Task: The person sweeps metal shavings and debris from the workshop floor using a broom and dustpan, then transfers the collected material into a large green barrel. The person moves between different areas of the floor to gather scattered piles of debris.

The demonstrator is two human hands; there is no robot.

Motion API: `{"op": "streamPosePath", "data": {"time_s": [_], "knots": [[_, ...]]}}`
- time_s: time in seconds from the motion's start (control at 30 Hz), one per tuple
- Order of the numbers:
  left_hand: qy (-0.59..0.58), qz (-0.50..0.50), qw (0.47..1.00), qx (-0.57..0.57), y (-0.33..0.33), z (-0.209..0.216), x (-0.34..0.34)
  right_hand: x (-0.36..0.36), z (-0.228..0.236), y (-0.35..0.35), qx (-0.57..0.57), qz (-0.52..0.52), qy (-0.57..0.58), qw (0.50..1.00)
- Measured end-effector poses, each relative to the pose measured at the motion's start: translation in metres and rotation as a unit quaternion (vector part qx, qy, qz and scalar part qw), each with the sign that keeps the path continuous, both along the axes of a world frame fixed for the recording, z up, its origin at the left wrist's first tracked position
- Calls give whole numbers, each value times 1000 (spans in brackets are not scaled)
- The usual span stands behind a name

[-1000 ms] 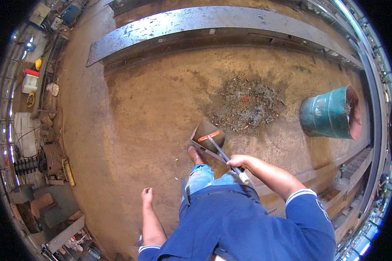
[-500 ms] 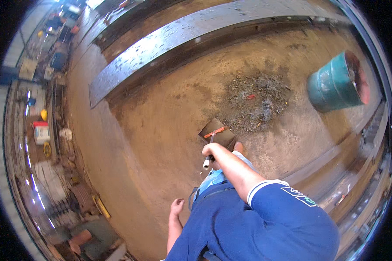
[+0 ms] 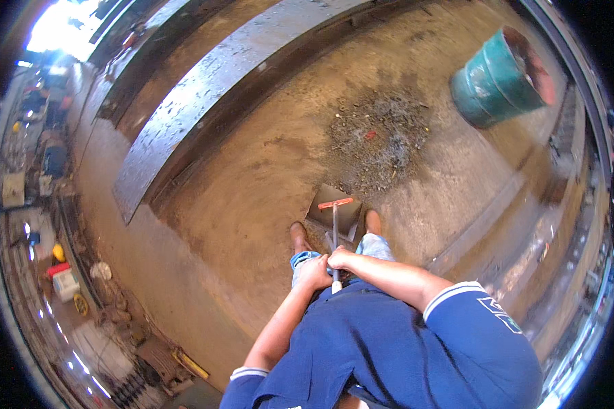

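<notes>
My right hand (image 3: 341,258) is closed around a long-handled tool with a grey pole (image 3: 335,235), a pale end near my waist and an orange crossbar (image 3: 335,203) at the far end. Beside it, my left hand (image 3: 315,273) is closed on the same pole, lower down. Under the crossbar, a square dark metal pan (image 3: 348,219) lies on the floor between my boots. Whether the bar touches the pan, I cannot tell. Just beyond the pan spreads a heap of dark debris (image 3: 389,146) with a small red piece (image 3: 370,135) in it.
A green metal drum (image 3: 491,85) stands at the far right, its mouth reddish. Long steel beams (image 3: 211,92) cross the floor at the far left. Along the left wall sit a red-and-white container (image 3: 65,281) and assorted clutter. More beams (image 3: 546,252) run along the right.
My left hand, free and apart from the tool before, has come up to grip the pole beside my right hand. The pole now points more straight ahead, and the view has shifted.
</notes>
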State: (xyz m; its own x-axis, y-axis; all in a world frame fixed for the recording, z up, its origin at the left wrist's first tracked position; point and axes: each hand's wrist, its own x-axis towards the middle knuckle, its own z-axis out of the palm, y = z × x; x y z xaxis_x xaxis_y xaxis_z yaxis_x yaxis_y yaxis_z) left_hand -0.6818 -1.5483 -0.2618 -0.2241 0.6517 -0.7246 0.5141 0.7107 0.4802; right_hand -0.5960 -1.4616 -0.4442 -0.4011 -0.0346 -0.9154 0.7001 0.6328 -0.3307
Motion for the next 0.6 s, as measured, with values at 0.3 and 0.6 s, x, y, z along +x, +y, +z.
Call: {"op": "streamPosePath", "data": {"time_s": [0.3,0.6], "knots": [[63,-91,945,309,-18,81,-77,-26,78,-8,24,-46,124,991],[10,-67,947,315,-56,59,-82,-60,138,-42,18,-67,38,997]]}}
